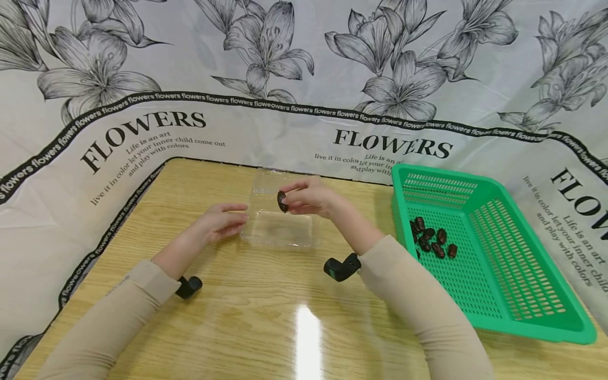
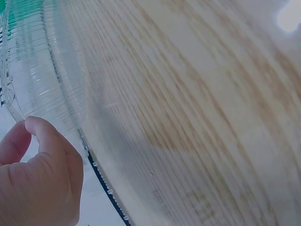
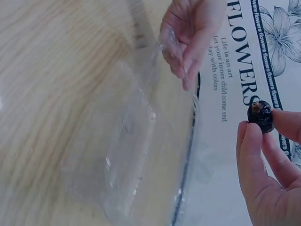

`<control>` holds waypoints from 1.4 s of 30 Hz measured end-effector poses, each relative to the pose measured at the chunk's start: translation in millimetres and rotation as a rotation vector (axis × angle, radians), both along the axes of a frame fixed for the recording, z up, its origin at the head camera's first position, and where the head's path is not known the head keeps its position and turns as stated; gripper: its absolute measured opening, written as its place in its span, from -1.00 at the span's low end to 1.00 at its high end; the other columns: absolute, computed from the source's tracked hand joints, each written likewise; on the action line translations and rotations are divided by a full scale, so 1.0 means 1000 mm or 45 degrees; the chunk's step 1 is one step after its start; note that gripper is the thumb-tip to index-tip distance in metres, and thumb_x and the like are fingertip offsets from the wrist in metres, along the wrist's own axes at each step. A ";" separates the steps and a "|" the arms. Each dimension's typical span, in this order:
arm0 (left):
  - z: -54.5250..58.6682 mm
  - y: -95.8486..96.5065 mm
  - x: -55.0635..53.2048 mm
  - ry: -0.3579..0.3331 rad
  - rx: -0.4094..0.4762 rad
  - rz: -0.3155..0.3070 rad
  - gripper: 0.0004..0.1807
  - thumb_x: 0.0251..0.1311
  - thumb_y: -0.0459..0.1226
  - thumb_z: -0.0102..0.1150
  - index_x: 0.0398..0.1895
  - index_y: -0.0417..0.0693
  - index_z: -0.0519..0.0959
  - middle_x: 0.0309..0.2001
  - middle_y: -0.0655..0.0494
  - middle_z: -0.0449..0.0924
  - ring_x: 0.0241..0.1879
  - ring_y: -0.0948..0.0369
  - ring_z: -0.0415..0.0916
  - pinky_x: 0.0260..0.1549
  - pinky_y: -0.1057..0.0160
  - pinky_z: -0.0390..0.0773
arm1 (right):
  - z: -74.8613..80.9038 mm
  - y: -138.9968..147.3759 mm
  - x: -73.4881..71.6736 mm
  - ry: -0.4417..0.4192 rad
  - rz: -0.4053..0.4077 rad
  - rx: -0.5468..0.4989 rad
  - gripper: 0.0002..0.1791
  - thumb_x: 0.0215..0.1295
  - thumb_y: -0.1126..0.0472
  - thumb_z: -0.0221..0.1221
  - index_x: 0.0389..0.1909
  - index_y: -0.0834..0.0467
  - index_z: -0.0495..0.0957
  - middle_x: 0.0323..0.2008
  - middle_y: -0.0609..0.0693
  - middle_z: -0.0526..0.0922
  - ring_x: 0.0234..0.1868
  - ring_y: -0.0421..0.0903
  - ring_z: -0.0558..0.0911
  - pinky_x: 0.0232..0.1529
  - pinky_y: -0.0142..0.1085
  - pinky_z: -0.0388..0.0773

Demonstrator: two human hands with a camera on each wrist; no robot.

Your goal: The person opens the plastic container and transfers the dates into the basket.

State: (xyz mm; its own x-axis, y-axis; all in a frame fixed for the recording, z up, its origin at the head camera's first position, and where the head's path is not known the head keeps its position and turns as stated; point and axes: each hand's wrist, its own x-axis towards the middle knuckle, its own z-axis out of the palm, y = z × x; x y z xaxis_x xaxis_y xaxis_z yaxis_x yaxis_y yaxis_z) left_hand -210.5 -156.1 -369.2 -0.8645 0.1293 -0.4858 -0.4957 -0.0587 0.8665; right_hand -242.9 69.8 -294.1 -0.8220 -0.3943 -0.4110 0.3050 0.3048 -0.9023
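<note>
A clear plastic box [image 1: 285,241] with its lid [image 1: 272,178] folded back stands on the table. My left hand [image 1: 220,221] is at the box's left side; in the left wrist view, the thumb and a finger pinch the edge of the clear plastic [image 2: 35,70]. Above the box, my right hand [image 1: 311,198] holds a dark brown, wrinkled dried date [image 1: 282,201] between thumb and fingertips. The right wrist view shows this date [image 3: 260,116] held apart from the box [image 3: 127,146]. No dates show inside the box.
A green plastic basket [image 1: 494,316] stands on the right of the wooden table [image 1: 237,327], with several more dates [image 1: 438,249] toward its left side. A white cloth [image 1: 266,129] printed with flowers rises behind the table. Black wrist devices [image 1: 342,267] sit at both sleeves.
</note>
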 end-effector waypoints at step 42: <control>0.000 -0.001 0.000 -0.003 -0.029 -0.012 -0.41 0.25 -0.44 0.07 0.35 -0.26 0.20 -0.38 0.17 0.52 -0.41 0.36 0.52 -0.43 0.49 0.56 | 0.055 0.133 0.030 0.055 -0.048 -0.096 -0.75 0.26 0.40 0.12 -0.24 -0.03 0.58 -0.32 -0.07 0.61 -0.28 -0.18 0.62 -0.10 -0.33 0.58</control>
